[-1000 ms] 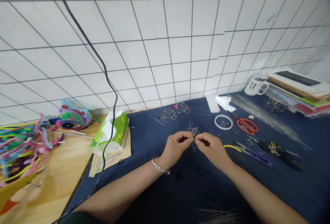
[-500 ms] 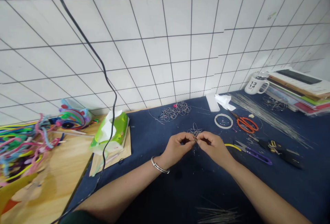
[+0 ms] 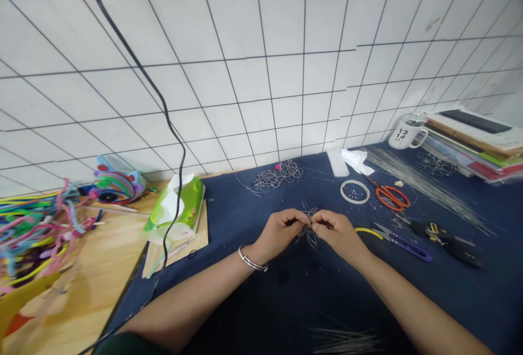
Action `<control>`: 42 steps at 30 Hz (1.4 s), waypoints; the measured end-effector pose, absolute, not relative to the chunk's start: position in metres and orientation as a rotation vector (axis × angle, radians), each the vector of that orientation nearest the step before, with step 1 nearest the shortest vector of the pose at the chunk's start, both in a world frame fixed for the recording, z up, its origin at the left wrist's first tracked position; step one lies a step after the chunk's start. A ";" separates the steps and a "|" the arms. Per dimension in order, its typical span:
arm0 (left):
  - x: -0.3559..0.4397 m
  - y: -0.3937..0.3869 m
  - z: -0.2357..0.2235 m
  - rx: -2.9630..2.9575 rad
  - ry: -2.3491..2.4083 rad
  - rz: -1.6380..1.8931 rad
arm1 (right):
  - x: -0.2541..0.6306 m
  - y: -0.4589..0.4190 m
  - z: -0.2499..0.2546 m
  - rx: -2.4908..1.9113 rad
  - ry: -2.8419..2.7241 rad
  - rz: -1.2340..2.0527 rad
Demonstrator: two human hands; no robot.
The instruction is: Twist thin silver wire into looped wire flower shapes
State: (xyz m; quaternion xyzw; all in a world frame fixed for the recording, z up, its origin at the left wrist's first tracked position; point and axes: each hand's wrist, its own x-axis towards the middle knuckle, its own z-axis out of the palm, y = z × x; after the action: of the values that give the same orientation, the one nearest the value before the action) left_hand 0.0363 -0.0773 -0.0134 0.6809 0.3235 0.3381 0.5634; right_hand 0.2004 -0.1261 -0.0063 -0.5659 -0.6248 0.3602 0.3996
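Both hands meet over the middle of the dark blue cloth [image 3: 261, 289]. My left hand [image 3: 283, 232], a silver bangle at its wrist, pinches a small tangle of thin wire [image 3: 311, 239] between thumb and fingertips. From the other side my right hand [image 3: 335, 231] pinches the same wire tangle, its fingertips almost touching the left ones. Fine loops and ends stick out above and below the fingers; the gripped centre is hidden. Beyond the hands lies a larger bundle of looped wire [image 3: 269, 179] with a small pink-red spot. Loose straight wires [image 3: 345, 340] rest at the near edge.
To the right lie orange-handled scissors [image 3: 391, 197], purple thread snips [image 3: 408, 247], black-handled pliers [image 3: 447, 240], a white ring [image 3: 354, 191] and long straight wires [image 3: 425, 181]. A mug [image 3: 406, 133] stands behind. At left are a tissue pack [image 3: 196, 202], a black cable [image 3: 163, 99] and pipe cleaners [image 3: 41, 230].
The wire tangle has turned a little between my fingertips, and more loops show below them. Both hands stay in nearly the same place.
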 end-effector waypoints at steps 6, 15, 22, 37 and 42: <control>0.036 -0.075 -0.011 1.627 0.757 0.775 | 0.201 -0.125 -0.006 -1.432 -1.563 0.984; 0.034 -0.072 -0.014 1.690 0.767 0.768 | 0.202 -0.126 -0.009 -1.322 -1.399 1.227; 0.036 -0.073 -0.017 1.647 0.745 0.802 | 0.201 -0.125 -0.011 -1.266 -1.358 1.294; 0.034 -0.068 -0.014 1.347 0.827 0.861 | 0.197 -0.124 -0.020 -1.035 -0.978 1.470; 0.031 -0.057 -0.020 1.659 0.945 0.861 | 0.198 -0.121 -0.024 -0.930 -0.885 1.437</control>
State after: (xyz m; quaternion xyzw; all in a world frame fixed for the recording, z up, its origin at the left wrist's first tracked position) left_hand 0.0308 -0.0573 -0.0204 0.6861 0.3909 0.3560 0.4997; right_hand 0.1977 -0.1214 -0.0236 -0.3963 -0.3772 0.6124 0.5707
